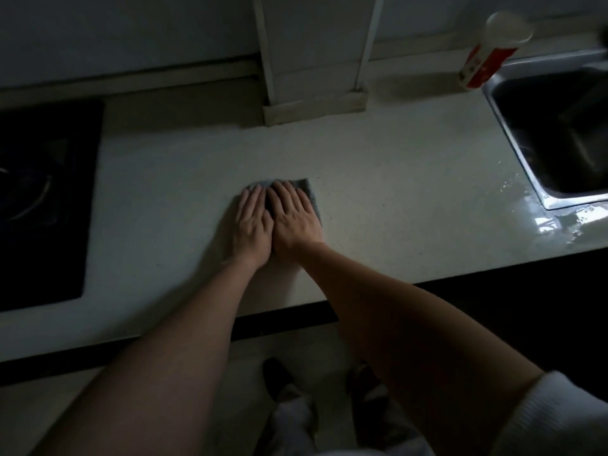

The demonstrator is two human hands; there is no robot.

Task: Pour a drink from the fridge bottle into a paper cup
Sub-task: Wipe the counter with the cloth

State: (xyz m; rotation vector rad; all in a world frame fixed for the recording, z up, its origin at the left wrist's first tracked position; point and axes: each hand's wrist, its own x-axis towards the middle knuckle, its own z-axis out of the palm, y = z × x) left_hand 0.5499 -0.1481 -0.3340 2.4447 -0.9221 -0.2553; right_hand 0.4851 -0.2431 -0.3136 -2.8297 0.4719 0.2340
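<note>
Forearms reach out from the bottom of the view, a white sleeve [552, 419] bunched at the right elbow, and end in two hands laid side by side. Left hand [251, 225] and right hand [296, 218] lie flat, fingers straight and close together, palms pressing a small grey cloth [309, 189] onto the pale counter [411, 192]; neither pinches or curls round anything. Well apart from them, at the far right, the paper cup [490, 51] stands just beside the back corner of the sink [559, 133], with a wet patch [552, 222] near the sink's front corner and a stove [42, 199] at the left. No fridge bottle is in view. This looks like wiping down, not pouring; next, the hands would need to leave the cloth and fetch the bottle.
</note>
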